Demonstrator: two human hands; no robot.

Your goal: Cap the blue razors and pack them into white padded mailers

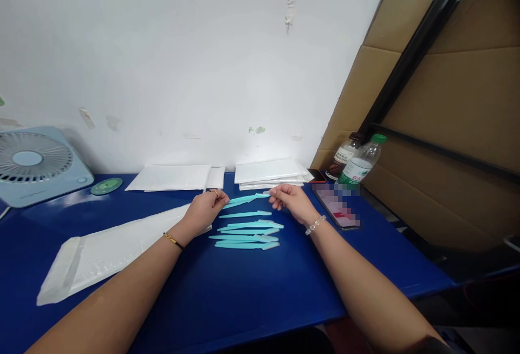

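Observation:
My left hand (208,209) pinches the handle end of a turquoise eyebrow razor (244,199); a second turquoise handle seems to lie right beside it. At the razor's other end, the fingertips of my right hand (293,201) are closed around its pale, clear-looking tip. Below them several more eyebrow razors (247,245) lie in a rough column on the blue table, their blade ends pointing right. Under my left forearm rests a long white padded mailer bag (117,243).
White mailers lie in a left pile (170,177) and a right pile (270,171) along the wall. A fan (44,162) and green disc (106,186) are left. Two bottles (361,162), a phone (337,208) and an orange-edged dark device (317,176) are right, near cardboard (439,181).

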